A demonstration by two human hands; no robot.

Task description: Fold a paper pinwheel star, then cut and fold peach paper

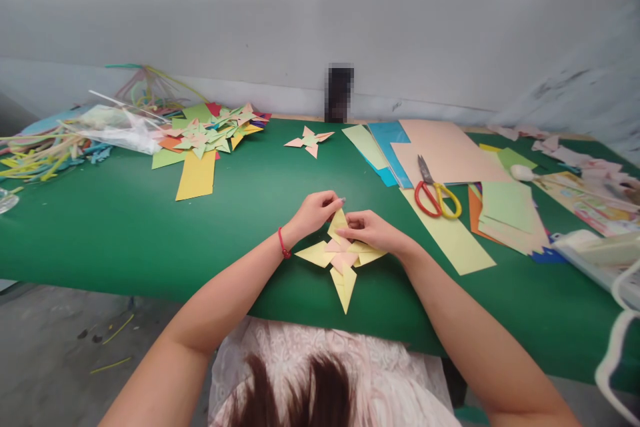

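A four-pointed folded paper star (342,255), yellow at its points and pale pink in the middle, lies before me at the table's near side. My left hand (320,208) pinches the tip of its far point. Close beside it, my right hand (371,228) grips the same far point lower down, its fingers closed on the paper near the base. The right wrist hangs over the star's right point and partly covers it. A smaller pink and green paper star (310,141) rests farther back on the table.
Scissors (436,195) with red and yellow handles lie on coloured paper sheets (445,147) to the right. At the back left are a pile of folded stars (205,137), a yellow strip (196,177) and tangled strips (55,150). A dark blurred object (340,95) stands against the wall.
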